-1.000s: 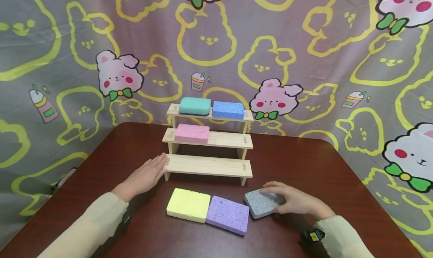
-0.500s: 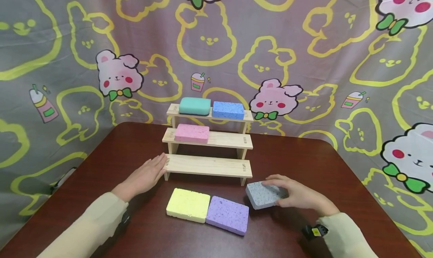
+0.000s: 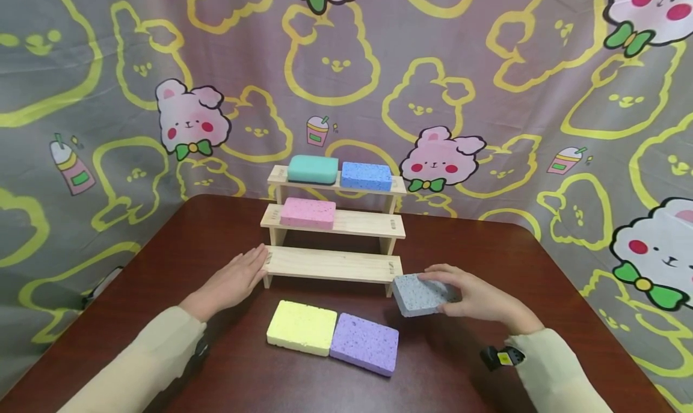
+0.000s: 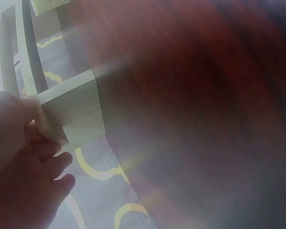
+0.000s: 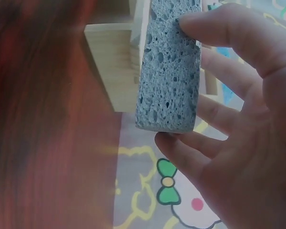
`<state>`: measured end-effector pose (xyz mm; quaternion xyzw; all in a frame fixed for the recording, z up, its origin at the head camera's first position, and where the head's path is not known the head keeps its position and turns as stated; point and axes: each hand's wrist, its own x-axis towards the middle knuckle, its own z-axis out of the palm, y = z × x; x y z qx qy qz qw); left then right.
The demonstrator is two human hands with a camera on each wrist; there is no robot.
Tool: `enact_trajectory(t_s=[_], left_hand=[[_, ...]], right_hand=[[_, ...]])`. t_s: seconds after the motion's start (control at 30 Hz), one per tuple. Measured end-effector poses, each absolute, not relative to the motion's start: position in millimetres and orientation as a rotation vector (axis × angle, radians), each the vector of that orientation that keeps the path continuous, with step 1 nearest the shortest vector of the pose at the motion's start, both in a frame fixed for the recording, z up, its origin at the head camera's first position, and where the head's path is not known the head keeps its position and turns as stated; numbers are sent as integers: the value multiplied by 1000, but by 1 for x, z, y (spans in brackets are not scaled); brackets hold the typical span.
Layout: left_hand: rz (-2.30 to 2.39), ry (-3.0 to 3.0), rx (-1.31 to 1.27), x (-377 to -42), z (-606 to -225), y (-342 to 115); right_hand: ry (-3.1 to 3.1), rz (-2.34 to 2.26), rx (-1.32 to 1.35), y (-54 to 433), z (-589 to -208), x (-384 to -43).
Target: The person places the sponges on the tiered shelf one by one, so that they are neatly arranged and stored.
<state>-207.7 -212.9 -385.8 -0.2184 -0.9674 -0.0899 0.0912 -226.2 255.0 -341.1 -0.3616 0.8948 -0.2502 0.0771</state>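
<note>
My right hand (image 3: 479,296) grips a grey sponge (image 3: 419,296) by its right end, thumb on the near side and fingers on the far side. The sponge hangs above the table, overlapping the right front corner of the lowest step of a wooden three-tier stand (image 3: 335,264). In the right wrist view, the porous long edge of the sponge (image 5: 169,81) faces the camera, with a leg of the stand (image 5: 114,67) behind. My left hand (image 3: 227,284) rests against the left end of that lowest step, fingers fairly straight; the left wrist view shows fingers around the corner of the board (image 4: 74,109).
A yellow sponge (image 3: 302,327) and a purple sponge (image 3: 364,344) lie side by side in front of the stand. The top step bears a teal sponge (image 3: 313,170) and a blue sponge (image 3: 366,177); a pink sponge (image 3: 307,213) sits on the middle step. A patterned curtain (image 3: 346,70) hangs behind.
My right hand has raised the grey sponge off the table and carried it away from me, towards the stand's right end. The left hand has stayed at the stand.
</note>
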Motion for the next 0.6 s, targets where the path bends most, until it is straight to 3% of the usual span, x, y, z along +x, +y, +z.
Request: enact_trajectory(t_s=[0.6], left_hand=[[-259,-2878,-641,-208,-386,-213]], right_hand=[[2771,-742,-1053,236,-319,-235]])
